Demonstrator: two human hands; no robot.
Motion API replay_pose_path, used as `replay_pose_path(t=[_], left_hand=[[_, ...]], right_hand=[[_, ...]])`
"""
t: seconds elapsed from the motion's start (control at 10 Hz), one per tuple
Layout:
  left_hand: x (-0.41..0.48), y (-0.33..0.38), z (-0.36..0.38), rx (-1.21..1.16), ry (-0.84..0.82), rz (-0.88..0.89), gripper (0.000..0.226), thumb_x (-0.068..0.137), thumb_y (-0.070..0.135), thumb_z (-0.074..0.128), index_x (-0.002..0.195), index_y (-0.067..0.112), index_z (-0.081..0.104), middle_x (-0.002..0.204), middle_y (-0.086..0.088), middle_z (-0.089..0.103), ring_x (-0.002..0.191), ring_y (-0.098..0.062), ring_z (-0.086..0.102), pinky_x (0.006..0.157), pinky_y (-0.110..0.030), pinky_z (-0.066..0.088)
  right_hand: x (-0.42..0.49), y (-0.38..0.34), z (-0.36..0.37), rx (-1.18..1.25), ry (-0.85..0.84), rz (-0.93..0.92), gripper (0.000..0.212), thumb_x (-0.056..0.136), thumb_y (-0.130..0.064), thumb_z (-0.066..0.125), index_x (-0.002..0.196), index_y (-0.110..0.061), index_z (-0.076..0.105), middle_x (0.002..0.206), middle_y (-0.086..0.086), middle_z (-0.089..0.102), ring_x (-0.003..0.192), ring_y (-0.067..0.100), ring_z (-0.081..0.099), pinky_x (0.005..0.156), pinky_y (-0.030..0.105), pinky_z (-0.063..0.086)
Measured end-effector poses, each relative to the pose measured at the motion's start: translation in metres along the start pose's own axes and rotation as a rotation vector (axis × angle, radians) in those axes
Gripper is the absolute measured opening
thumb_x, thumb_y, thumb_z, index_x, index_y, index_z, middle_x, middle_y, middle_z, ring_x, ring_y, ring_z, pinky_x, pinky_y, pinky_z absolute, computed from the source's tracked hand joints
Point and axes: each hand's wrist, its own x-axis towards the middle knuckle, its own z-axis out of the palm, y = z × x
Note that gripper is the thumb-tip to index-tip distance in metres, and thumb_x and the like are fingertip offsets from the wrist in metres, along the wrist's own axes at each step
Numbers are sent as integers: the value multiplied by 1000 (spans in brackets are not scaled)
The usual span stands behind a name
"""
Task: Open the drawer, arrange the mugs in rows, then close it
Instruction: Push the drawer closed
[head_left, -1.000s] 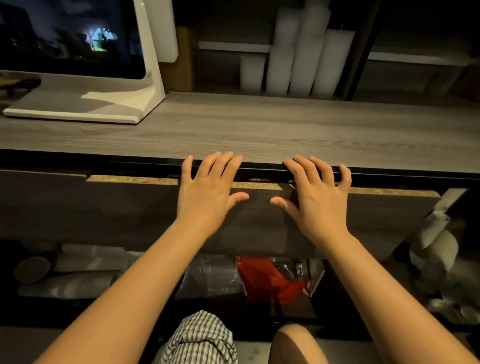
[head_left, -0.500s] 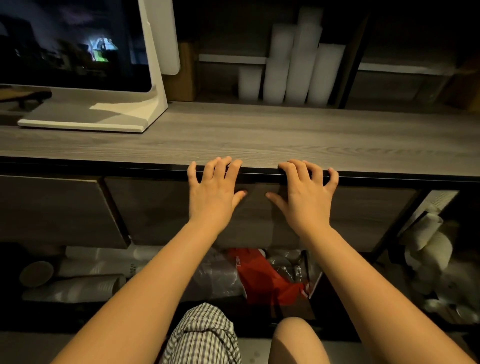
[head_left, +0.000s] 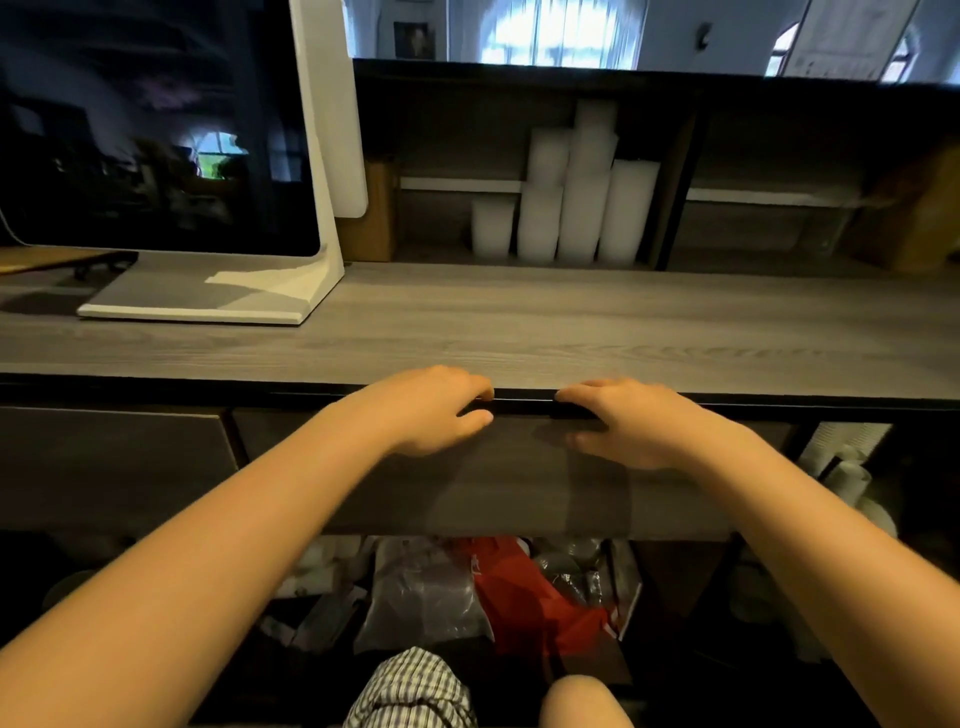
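Drawer (head_left: 493, 483): directly under the front lip of the counter (head_left: 519, 322), centre of view. Its grey wood-grain front stands upright and no gap into the inside shows, so it appears closed. Contents hidden.
Left hand (head_left: 436, 410): at the top edge of the drawer front, left of centre. Its fingers (head_left: 480, 392) are bent, with the tips at the dark strip between counter lip and drawer. The thumb lies against the drawer face just below.
Right hand (head_left: 628, 421): at the same top edge, right of centre, near the left hand but apart from it. Its fingers (head_left: 574, 394) are bent in the same way and the thumb lies lower on the drawer face. Slightly blurred.
Hold: cannot tell whether either hand hooks over the drawer's edge or only rests against it.
Neighbouring drawer front (head_left: 114, 462): to the left, level with the first.
Counter top: a monitor (head_left: 156, 130) with a dark screen stands at the left on a white stand (head_left: 208, 296).
Shelf behind: stacks of white cups (head_left: 571, 197), upright, side by side.
Below the drawer: a red bag (head_left: 530, 587) beside a clear plastic bag (head_left: 421, 592). More stacks of cups (head_left: 841, 467) lie at the far right.
Bottom edge: checked shorts (head_left: 410, 691) and a bare knee (head_left: 582, 701).
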Motion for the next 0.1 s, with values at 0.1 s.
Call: replay_pose_path(t=[0.1], left_hand=[[16,-2,-13,-23,11,-2,38,98,36,39,131,20,47,133,-6,55,116,-24,52,97,-39,43]], right_hand=[[11,8,-16,96,-41,2,45,93,-40,48,134,-22,45,136,6,53,121,27,51,98,39,43]])
